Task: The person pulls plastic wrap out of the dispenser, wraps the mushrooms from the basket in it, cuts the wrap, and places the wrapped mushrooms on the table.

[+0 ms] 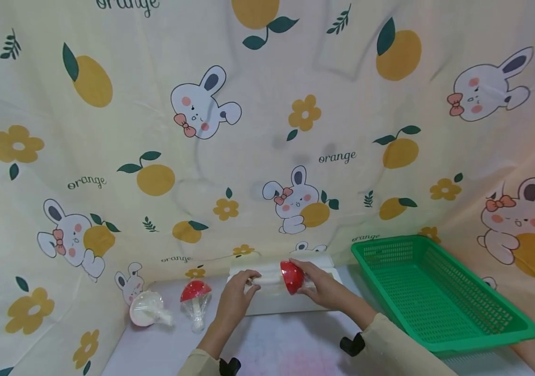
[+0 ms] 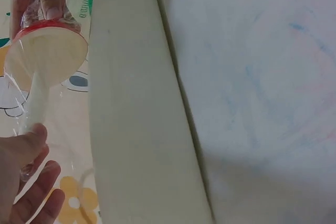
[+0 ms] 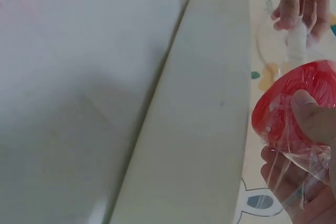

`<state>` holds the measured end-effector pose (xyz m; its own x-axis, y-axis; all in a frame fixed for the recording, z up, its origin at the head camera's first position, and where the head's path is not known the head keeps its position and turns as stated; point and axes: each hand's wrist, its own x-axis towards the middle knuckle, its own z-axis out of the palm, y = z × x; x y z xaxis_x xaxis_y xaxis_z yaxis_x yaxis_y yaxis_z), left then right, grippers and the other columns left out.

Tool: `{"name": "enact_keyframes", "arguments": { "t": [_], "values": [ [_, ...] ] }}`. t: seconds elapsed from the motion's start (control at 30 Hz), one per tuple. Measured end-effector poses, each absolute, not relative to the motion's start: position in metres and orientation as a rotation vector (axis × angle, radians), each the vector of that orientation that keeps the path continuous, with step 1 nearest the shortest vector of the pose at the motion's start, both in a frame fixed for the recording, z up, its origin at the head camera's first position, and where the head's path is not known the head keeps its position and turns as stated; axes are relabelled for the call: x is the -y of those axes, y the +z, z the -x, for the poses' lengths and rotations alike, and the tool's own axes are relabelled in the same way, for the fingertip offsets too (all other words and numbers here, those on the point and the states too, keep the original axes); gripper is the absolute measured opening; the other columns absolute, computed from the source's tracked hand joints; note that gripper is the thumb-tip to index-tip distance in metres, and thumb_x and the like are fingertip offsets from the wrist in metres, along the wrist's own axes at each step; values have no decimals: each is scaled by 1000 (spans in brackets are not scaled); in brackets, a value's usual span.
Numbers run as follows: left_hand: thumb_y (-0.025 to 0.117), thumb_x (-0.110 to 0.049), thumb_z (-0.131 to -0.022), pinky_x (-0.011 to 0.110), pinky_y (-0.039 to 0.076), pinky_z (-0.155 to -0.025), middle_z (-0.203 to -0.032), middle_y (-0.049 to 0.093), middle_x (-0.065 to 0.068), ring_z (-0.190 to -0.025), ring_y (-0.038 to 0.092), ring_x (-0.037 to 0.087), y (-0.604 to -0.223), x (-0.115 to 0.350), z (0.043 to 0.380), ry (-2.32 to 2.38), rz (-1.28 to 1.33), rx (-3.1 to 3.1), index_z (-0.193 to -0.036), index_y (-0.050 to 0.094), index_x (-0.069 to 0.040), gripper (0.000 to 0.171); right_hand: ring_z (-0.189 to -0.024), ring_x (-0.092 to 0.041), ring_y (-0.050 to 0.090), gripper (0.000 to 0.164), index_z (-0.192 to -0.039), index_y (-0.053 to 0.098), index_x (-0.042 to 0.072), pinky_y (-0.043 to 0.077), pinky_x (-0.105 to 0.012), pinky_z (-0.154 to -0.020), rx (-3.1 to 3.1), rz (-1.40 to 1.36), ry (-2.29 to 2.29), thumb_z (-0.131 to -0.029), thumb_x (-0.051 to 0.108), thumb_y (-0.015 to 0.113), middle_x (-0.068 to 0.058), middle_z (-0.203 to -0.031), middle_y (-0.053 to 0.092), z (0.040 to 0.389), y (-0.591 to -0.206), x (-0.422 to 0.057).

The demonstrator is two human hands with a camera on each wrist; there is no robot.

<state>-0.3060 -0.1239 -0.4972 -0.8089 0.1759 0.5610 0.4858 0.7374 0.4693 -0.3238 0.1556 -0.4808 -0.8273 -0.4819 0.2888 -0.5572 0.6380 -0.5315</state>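
Between the two hands is a toy mushroom with a glossy red cap and a pale stem, lying sideways in clear plastic film. The left hand pinches the stem's end between thumb and fingers. Around the domed top of the cap, the right hand grips with its thumb on the red surface, as the right wrist view shows. Loose, crinkled film gathers by the right fingers. In the left wrist view the cream underside of the cap faces the camera. Below the hands sits a long white box-like block.
Left of the hands lie two more mushrooms in film: one with its red cap up, one showing its pale underside. A green plastic basket stands at the right. A printed cloth hangs behind the white tabletop.
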Motion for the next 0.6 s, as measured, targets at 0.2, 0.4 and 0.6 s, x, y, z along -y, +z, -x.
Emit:
{"name": "enact_keyframes", "arguments": {
  "t": [0.2, 0.4, 0.6],
  "values": [
    [78, -22, -86, 36, 53, -76, -98, 70, -8, -89, 63, 14, -486, 125, 307, -874, 498, 2408, -115, 69, -26, 30, -136, -23, 45, 90, -154, 32, 32, 54, -37, -94, 2693, -882, 966, -82, 16, 84, 3, -150, 45, 329, -471, -157],
    [75, -27, -89, 34, 54, -82, -107, 70, -11, -93, 62, 11, -476, 125, 307, -932, 452, 2453, -118, 69, -30, 30, -130, -24, 50, 91, -155, 31, 33, 55, -39, -92, 2676, -894, 996, -83, 13, 83, 2, -148, 47, 330, -461, -157],
    [74, -30, -90, 35, 55, -83, -108, 69, -11, -94, 61, 10, -469, 124, 307, -973, 427, 2458, -122, 69, -27, 32, -130, -22, 50, 90, -155, 31, 35, 56, -36, -90, 2661, -910, 949, -84, 15, 82, 3, -146, 48, 332, -453, -158]
  ]
}}
